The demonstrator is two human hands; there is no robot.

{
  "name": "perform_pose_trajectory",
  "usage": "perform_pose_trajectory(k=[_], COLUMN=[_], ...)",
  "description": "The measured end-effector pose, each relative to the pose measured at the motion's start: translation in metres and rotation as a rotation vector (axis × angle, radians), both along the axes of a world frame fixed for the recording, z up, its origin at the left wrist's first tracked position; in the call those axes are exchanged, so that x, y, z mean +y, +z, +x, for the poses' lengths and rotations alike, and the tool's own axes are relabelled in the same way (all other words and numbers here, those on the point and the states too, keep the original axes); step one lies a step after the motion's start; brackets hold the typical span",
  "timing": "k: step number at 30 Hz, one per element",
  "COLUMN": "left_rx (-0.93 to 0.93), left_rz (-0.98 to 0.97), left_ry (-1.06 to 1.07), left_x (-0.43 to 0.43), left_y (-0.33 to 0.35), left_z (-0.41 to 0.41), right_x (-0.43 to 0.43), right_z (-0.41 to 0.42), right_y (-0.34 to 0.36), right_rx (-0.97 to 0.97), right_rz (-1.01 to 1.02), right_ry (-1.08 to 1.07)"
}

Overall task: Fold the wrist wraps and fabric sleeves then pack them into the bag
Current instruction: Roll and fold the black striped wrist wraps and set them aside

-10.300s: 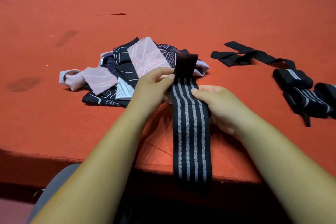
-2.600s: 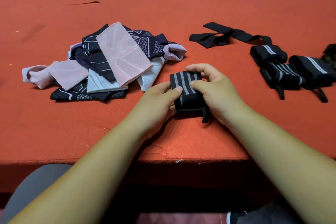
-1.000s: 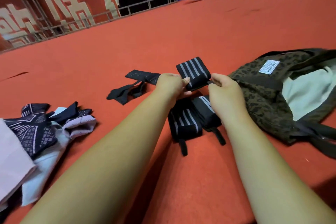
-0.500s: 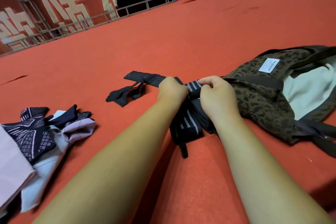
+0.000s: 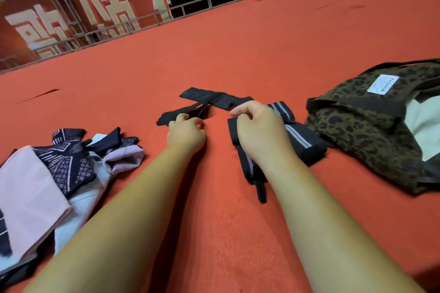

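Matt red carpet (image 5: pixel 214 233) — ribbed-cloth bag (image 5: pixel 371 140)

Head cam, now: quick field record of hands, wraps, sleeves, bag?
bag: leopard print, open, on the right
loose wrap: unrolled, flat on carpet
rolled wraps: next to bag
sleeves: unfolded heap, far left
left hand: fingers curled at loose wrap's end, grip unclear
right hand: loosely curled, empty, over rolled wraps

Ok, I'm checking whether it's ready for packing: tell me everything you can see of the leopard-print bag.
The bag lies slumped on the red mat, at the right, cut by the frame's edge. Brown ribbed fabric with black leopard spots, a dark strap across it, a white label reading FASHION. Its mouth gapes, showing pale lining. A rolled striped wrap lies close by its left side.
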State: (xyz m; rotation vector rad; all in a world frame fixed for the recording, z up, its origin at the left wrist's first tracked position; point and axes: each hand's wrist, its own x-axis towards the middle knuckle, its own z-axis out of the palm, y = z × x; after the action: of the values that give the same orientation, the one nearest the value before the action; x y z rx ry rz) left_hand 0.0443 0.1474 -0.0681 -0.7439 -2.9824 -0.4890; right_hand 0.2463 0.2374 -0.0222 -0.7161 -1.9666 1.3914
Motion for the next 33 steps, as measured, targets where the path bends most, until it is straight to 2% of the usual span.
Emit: perform_pose_trajectory(k=[4, 10, 16, 22, 26, 30, 33], left_rx=[0.001, -0.031, -0.055, -0.433, -0.404, -0.531, -0.59], left_rz=[0.057, -0.016, 0.327, 0.971, 1.052, 1.153, 1.186], left_ry=[0.019, 0.005, 0.007, -0.023, -0.156, -0.289, -0.307], left_x=[-0.001, 0.002, -0.012, -0.045, -0.065, -0.089, -0.108], left_y=[-0.005, -0.015, -0.011, -0.002, 0.017, 0.051, 0.071], left_z=[-0.008, -0.012, -0.012, -0.004, 0.012, 0.036, 0.059], right_x=[-0.005, -0.003, -0.008, -0.02, -0.033, -0.045, -0.055], right_z=[-0.009, -0.013, -0.013, -0.015, -0.017, -0.018, -0.018], right_y=[-0.001, -0.004, -0.002, 0.003, 0.006, 0.011, 0.014], right_rx=[0.003, -0.042, -0.056, -0.022, -0.008, 0.003, 0.016], right_rz=[0.011, 0.006, -0.016, -0.004, 0.005, 0.047, 0.117], right_ry=[0.004, -0.009, -0.009, 0.001, 0.006, 0.039, 0.06])
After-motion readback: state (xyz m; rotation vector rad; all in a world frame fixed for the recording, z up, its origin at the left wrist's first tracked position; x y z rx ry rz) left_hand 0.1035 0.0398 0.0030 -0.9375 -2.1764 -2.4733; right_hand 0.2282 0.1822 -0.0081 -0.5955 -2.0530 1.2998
